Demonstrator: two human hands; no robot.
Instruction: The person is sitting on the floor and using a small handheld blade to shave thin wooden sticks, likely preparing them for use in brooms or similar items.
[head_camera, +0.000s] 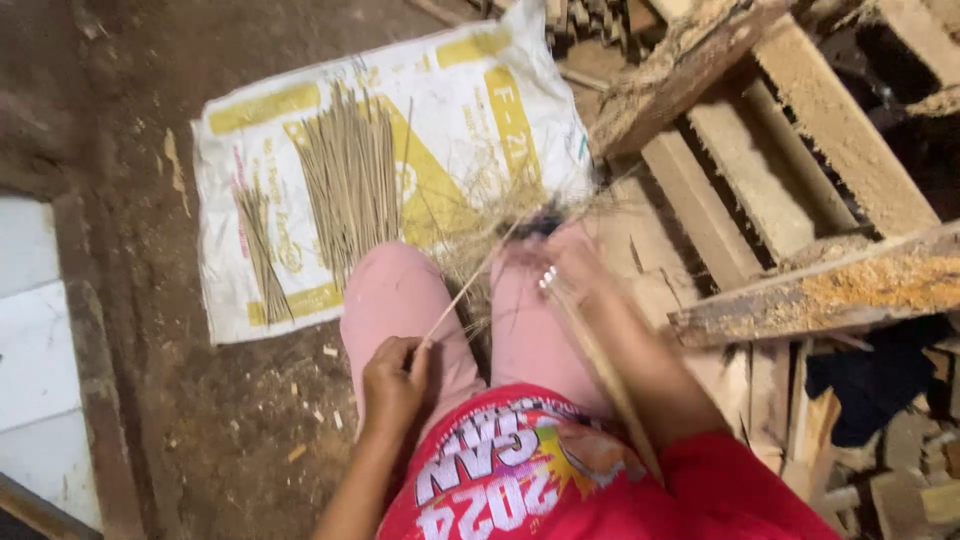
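Dirt floor (150, 330) w/ wood chips spreads on the left; rough sawdust-covered planks (800, 130) stack up far right. On the floor, far from the person, lies a white-and-yellow sack (260, 110) carrying two heaps of thin sticks: big heap (350, 180) mid-sack, small heap (262, 250) near its left edge. The person sits w/ knees in pink trousers (395, 290) and a red shirt (720, 490).

Left hand (393, 385) rests on the left thigh, thumb & forefinger pinching the near end of one thin stick (470, 285), other fingers curled in. The stick slants up and right toward the right hand (560, 265). That hand is blurred over the right knee; it seems closed on a dark tool (545, 222) at the stick's far end, but exact finger state can't be told. Loose fibres (490, 215) fan out around it. A bundle of sticks (600, 370) lies along the right forearm.
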